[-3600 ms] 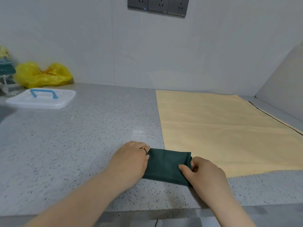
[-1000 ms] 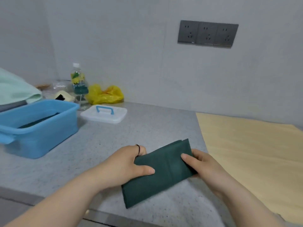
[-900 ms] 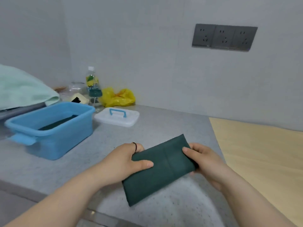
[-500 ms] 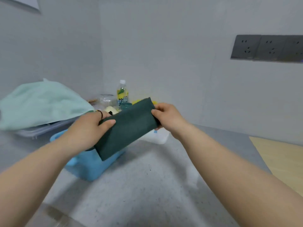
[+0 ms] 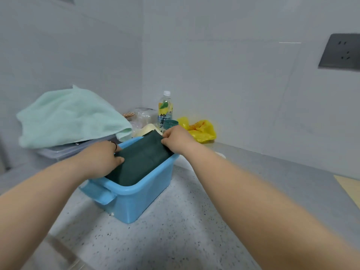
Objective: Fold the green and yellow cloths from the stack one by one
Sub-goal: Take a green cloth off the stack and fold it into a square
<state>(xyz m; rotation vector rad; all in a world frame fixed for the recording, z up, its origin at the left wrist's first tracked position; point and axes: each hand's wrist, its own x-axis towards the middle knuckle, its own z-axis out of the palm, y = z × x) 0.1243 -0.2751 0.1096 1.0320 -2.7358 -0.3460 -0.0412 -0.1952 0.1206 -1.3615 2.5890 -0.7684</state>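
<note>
The folded green cloth (image 5: pixel 142 160) hangs slanted between the two grips, its low end down inside the blue tub (image 5: pixel 136 197) and its high end above the tub's far rim. The left hand (image 5: pixel 101 158) pinches the low end, thumb on top and the other fingers hidden beneath. The right hand (image 5: pixel 176 140) pinches the high corner with curled fingertips. I cannot tell what lies in the tub under the cloth.

This looks like stowing a finished fold, and the risk sits in the release. If one grip lets go before the other, the loose end will likely drop and the layers may slip open, undoing the fold. The high corner held by the right grip could also catch on the rim below it and leave the cloth draped over the edge instead of lying flat. The tub looks light; a downward push from the left grip could slide it along the bench (image 5: pixel 175 240).

Just beyond the right grip stand a drink bottle (image 5: pixel 165 110) and a yellow bag (image 5: pixel 200 130); a careless pull-back might knock the bottle. The pale towel (image 5: pixel 66 115), out past the left grip, is less exposed.
</note>
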